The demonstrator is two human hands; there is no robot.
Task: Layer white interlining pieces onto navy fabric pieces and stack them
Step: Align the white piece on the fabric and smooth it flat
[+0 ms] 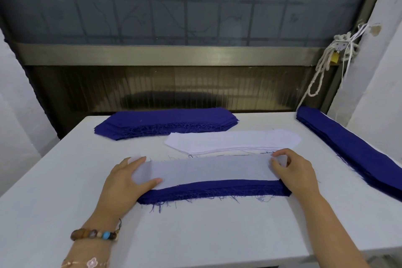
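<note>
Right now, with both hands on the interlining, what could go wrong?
The interlining leaves a navy strip bare along the near edge of the navy stack, so it may settle misaligned. The right hand pinches its end close to the white stack and could nudge that. Loose navy threads may get trapped beneath.

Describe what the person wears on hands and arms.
No gloves or sleeves show. Behind the left hand, the wrist carries a bead bracelet of round brown, tan and grey beads with one bright blue, plus a thin chain with a pale pink flower charm. The right hand and its forearm wear nothing visible.
</note>
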